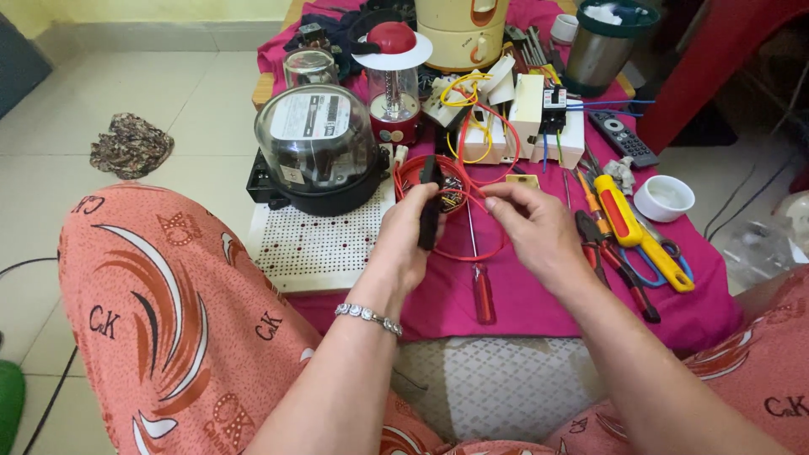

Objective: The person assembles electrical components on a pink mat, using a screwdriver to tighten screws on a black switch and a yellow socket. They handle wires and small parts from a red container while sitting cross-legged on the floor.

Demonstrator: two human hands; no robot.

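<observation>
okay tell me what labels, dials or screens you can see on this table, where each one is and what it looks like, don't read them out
Electric meter: left of the left hand, glass dome on black base, pale rectangular faceplate inside.
Remote control: far right on the pink cloth, slim, dark, small buttons, no screen.
White box: behind the right hand, small dark breaker beside it; markings too small to tell.

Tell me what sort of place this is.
Probably a home floor used for electrical repair: a low table under a pink cloth on tiled floor, an electricity meter, and pliers. The left hand holds a black part.
</observation>
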